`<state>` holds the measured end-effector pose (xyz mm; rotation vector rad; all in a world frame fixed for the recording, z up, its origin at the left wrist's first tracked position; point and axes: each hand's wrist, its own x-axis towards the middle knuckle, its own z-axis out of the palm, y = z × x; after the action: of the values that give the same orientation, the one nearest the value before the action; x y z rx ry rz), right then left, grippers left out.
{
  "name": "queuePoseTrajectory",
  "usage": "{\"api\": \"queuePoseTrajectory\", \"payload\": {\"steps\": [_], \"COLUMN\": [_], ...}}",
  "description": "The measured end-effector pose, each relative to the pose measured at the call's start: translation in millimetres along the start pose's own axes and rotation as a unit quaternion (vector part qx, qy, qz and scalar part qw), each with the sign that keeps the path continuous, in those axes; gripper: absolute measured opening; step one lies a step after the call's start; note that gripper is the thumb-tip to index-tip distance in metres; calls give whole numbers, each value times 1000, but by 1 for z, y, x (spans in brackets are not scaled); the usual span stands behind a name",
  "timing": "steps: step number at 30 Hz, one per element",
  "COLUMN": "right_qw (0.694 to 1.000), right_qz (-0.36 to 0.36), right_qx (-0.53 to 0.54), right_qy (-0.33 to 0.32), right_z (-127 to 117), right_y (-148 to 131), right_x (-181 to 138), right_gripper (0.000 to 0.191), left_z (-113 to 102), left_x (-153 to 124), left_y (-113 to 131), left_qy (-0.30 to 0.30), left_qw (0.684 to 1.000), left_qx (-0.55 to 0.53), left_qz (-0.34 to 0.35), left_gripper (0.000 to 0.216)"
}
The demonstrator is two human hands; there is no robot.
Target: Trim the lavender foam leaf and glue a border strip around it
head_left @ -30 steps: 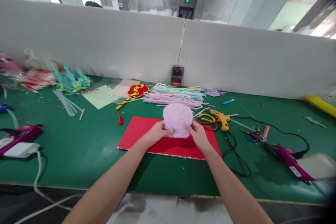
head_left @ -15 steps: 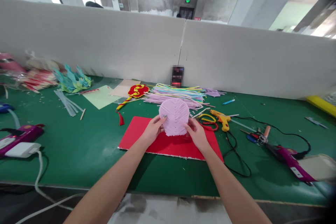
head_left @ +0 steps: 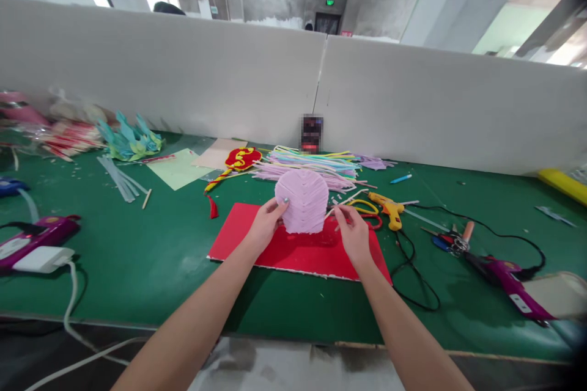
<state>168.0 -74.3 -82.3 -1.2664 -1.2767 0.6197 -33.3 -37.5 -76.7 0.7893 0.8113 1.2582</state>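
A pale purple round piece (head_left: 302, 201), ridged in V-shaped rows with a flat lower edge, is held up over a red board (head_left: 284, 250). My left hand (head_left: 266, 223) pinches its left edge between thumb and fingers. Just off its right edge, my right hand (head_left: 353, 232) has its fingers slightly apart, with nothing visible in them. Behind the piece lies a pile of purple, yellow and blue pipe cleaners (head_left: 316, 166). Scissors with red and yellow handles (head_left: 373, 220) and a yellow glue gun (head_left: 389, 209) lie beside my right hand.
A red-and-yellow fan (head_left: 242, 159) with a tassel (head_left: 213, 208) lies left of the pile. Purple power strips (head_left: 43, 238) sit at both sides, with cables trailing. Keys (head_left: 454, 241), a blue pen (head_left: 400, 178) and glue sticks (head_left: 118, 180) are on the green table (head_left: 160, 269). A white partition (head_left: 183, 73) stands behind.
My right hand has let go of the purple piece's right edge and moved slightly right. My left hand still holds the piece, which has shifted a little left.
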Motion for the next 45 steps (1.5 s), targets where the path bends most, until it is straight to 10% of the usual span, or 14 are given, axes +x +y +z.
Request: {"api": "queuePoseTrajectory", "payload": {"steps": [27,40,45], "right_qw": [962,965,940], "right_qz": [110,100,114], "right_qx": [220,220,232], "right_qy": [-121,-104,-223], "right_z": [5,2,8], "right_y": [-1,-5,-18], "right_x": [-3,1,-10], "right_gripper": [38,28,58], "left_z": [10,2,16], "left_x": [-13,-11,-30], "left_y": [-1,9,12], "left_qy": [-111,102,17], "left_qw": [990,960,951], "left_qx": [64,201,259], "left_qz": [-61,167,166], "left_gripper": [37,24,25]}}
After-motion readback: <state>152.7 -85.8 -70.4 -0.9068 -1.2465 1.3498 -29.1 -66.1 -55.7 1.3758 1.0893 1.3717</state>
